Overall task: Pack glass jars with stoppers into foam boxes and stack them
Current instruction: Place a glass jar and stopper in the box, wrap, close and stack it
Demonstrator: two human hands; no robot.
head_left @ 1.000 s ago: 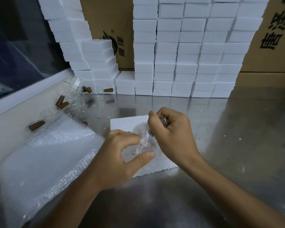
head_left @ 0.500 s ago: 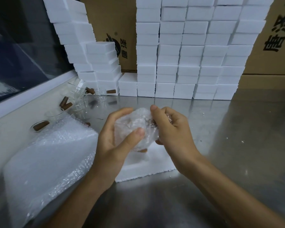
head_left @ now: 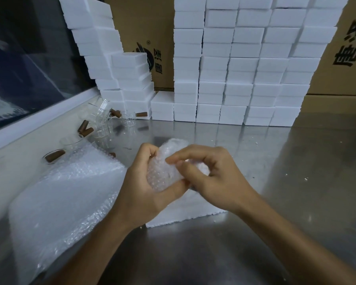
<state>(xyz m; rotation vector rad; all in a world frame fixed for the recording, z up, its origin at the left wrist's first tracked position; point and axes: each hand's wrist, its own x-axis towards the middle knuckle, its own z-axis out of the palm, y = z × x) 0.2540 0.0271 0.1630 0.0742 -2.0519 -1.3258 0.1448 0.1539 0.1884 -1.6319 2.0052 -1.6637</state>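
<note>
Bundle (head_left: 167, 171) lifted off foam box (head_left: 185, 210) since a second ago | left hand (head_left: 144, 194), right hand (head_left: 212, 182) grips hold wrap | I judge wrapping nearly done, boxing next.

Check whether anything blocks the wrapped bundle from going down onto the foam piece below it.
Nothing visible does. The wrapped bundle, held by left hand and right hand, sits directly above the foam piece.

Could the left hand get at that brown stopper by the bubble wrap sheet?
Probably not yet: the left hand grips the wrapped bundle. The stopper lies uncovered, with nothing blocking it.
</note>
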